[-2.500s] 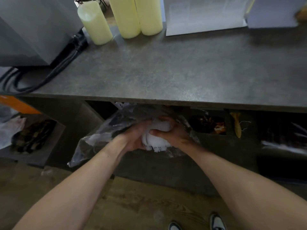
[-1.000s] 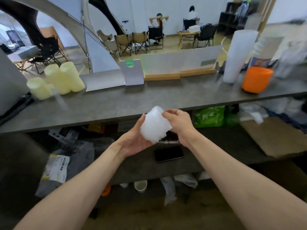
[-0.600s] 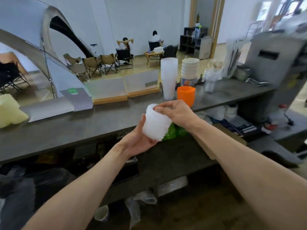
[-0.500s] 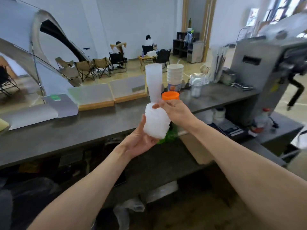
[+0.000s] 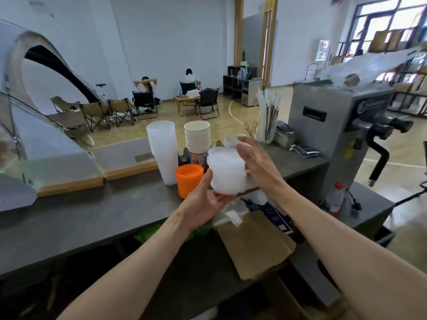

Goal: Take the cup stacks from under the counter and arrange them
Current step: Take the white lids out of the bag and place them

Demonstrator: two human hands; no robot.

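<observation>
A short stack of frosted white plastic cups (image 5: 226, 172) is upright in my left hand (image 5: 205, 199), which grips it from below with the thumb up its left side, above the counter's front edge. My right hand (image 5: 256, 162) is beside the stack's right side with fingers straight, touching or almost touching it. On the grey counter (image 5: 92, 213) behind stand a tall stack of translucent cups (image 5: 163, 151), a stack of paper cups (image 5: 197, 139), a stack of orange cups (image 5: 188, 180) and a stack of clear cups (image 5: 231, 139).
A grey machine with a black handle (image 5: 346, 125) stands at the right. A jar of straws (image 5: 268, 121) sits behind the cups. Cardboard (image 5: 251, 245) and a green bag (image 5: 150, 234) lie on the shelf under the counter. Wooden-edged panels (image 5: 104, 167) line the counter's back.
I rose from under the counter and turned right with the white cup stack. My right hand let go of the stack's top and now lies flat beside it.
</observation>
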